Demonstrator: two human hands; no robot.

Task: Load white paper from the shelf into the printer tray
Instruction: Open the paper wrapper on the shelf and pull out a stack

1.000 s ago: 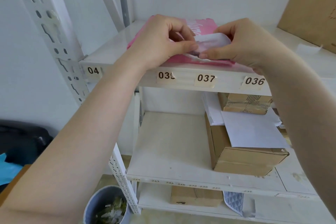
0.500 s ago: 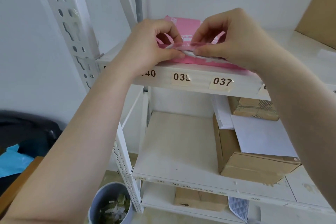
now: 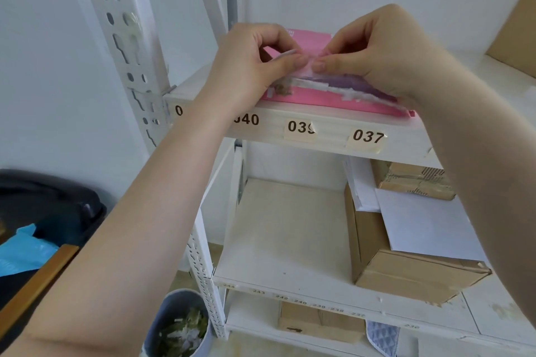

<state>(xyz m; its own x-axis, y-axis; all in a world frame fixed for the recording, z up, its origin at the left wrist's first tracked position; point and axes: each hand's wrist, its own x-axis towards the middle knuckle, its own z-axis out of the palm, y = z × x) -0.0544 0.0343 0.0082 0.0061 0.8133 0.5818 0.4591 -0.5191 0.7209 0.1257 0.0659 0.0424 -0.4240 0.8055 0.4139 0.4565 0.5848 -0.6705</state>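
on white shelf (image 3: 319,124) by wall, left hand (image 3: 246,66) and right hand (image 3: 385,58) both pinching pink paper pack's (image 3: 333,97) torn wrapper

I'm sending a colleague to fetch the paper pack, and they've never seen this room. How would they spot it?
Find the white metal shelving rack and its upper shelf, whose front edge carries number labels. Directly above labels 039 and 037 lies a flat pink paper pack, its wrapper torn open along the front. It is the only pink item; the things below are brown cardboard boxes.
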